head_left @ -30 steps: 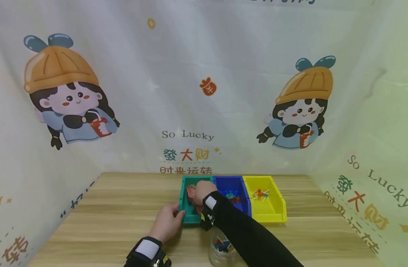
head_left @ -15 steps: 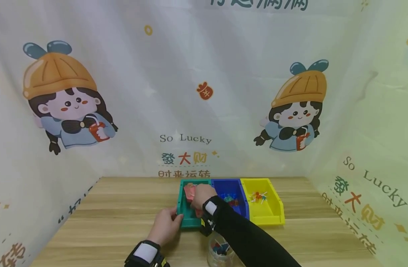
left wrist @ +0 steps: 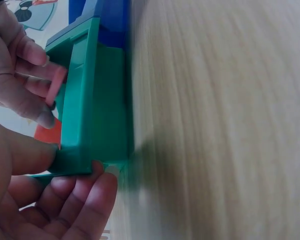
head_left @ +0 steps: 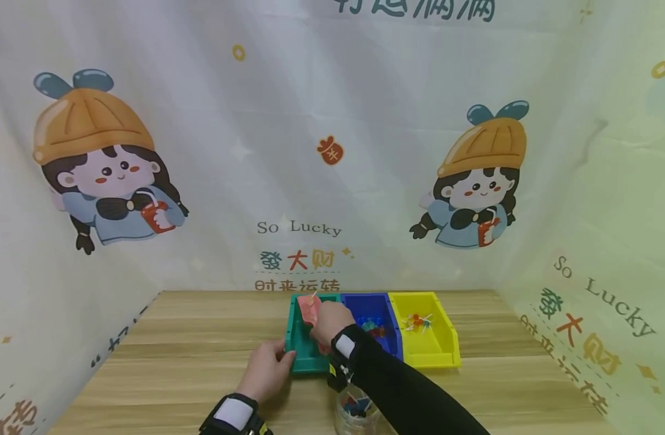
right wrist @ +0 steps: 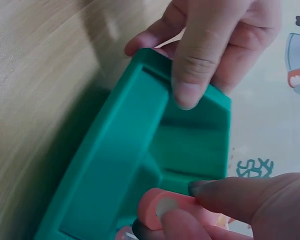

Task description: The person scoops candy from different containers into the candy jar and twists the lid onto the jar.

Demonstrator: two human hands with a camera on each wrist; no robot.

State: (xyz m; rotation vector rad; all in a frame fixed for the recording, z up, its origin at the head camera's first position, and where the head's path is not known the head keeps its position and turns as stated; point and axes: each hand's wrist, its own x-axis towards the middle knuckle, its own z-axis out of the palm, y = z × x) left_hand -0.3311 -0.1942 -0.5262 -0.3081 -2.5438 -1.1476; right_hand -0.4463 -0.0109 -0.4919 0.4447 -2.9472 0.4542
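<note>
My left hand point(head_left: 267, 368) grips the near left wall of the green bin point(head_left: 310, 365), thumb over the rim and fingers outside. My right hand point(head_left: 333, 323) holds a pink scoop point(head_left: 308, 309) over that bin, its broad end at the back left with a thin white stick showing at its top. In the right wrist view, the thumb and fingers pinch the scoop's rounded handle point(right wrist: 152, 207); a small clear piece with a white stick point(right wrist: 125, 233) shows below it. The left wrist view shows the handle point(left wrist: 56, 86) above the bin wall. The hand hides much of the bin's inside.
A blue bin point(head_left: 365, 302) with blue, green and red bits adjoins the green one. Beside it, a yellow bin point(head_left: 446, 344) holds orange- and blue-tipped white sticks point(head_left: 419, 323). A glass jar point(head_left: 355, 423) with similar sticks stands in front, under the right forearm. A printed cloth hangs behind.
The pink scoop has risen and tilted in my right hand, its broad end now up near the bin's back rim. My left hand keeps its grip on the bin; the head view has shifted slightly.
</note>
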